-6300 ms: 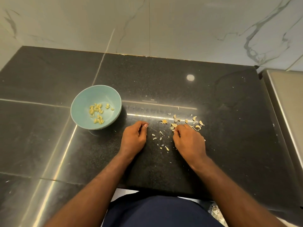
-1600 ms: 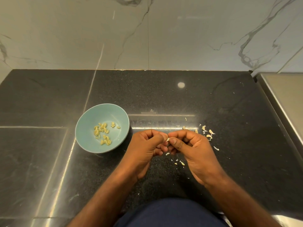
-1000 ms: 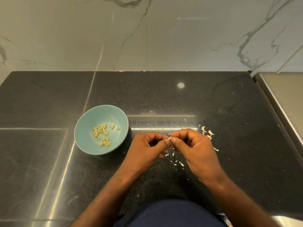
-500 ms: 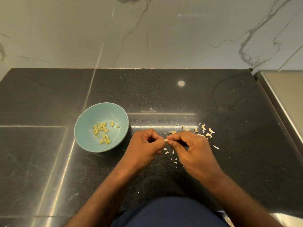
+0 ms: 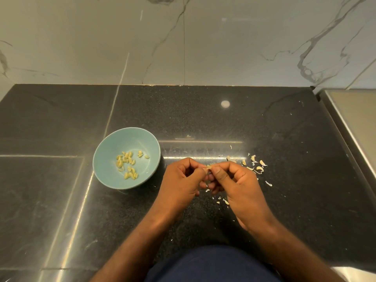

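Pinching one small seed (image 5: 209, 166) between both hands, over the black counter (image 5: 203, 119), near its front edge. We've got the left hand (image 5: 183, 180) with fingers curled, thumb and forefinger tips on the seed's left end. The right hand (image 5: 238, 184) grips the right end the same way, thumb on top. The fingertips of the two hands touch. We see the teal bowl (image 5: 114, 143) just left of the left hand, with peeled kernels (image 5: 127, 164) lying in its bottom. Shell bits (image 5: 257, 166) are scattered just beyond the right hand, with smaller flakes (image 5: 222, 200) beneath the hands. Marble wall (image 5: 223, 47) behind, steel surface (image 5: 356, 110) far right.
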Demonstrator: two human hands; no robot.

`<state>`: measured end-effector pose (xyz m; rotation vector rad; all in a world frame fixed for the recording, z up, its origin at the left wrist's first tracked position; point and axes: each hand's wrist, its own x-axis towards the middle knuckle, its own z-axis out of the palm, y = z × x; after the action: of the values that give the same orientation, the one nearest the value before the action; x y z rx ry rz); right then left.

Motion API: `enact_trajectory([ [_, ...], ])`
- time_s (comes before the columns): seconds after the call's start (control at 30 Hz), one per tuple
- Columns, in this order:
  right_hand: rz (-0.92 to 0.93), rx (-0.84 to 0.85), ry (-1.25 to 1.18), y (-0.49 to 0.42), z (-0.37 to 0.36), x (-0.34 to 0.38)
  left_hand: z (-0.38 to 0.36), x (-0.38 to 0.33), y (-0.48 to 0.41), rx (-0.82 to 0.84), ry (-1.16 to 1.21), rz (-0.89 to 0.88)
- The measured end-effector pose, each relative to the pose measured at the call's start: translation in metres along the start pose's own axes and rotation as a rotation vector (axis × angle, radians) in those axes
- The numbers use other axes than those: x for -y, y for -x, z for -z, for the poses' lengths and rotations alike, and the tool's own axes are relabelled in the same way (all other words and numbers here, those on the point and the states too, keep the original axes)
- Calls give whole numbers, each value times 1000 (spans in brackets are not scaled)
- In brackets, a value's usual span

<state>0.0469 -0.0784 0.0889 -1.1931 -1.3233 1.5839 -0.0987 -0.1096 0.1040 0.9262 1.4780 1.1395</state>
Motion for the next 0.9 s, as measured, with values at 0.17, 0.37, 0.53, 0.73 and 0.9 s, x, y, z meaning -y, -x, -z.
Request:
enact_trajectory([
  [0.17,-102,-37,-172,-1,4,6,0,6,-2,-9,-128,-10],
  [0.37,-167,-23,-222,-3,5,9,6,11,-5,15,-225,-35],
  [0.53,-218,36,-246,-5,6,12,7,13,-7,26,-234,-41],
  [0.73,-118,-106,-25,-14,10,8,7,13,-7,73,-197,-35],
  [0.9,-102,-22,107,-13,13,7,9,13,-8,-18,-310,-147],
])
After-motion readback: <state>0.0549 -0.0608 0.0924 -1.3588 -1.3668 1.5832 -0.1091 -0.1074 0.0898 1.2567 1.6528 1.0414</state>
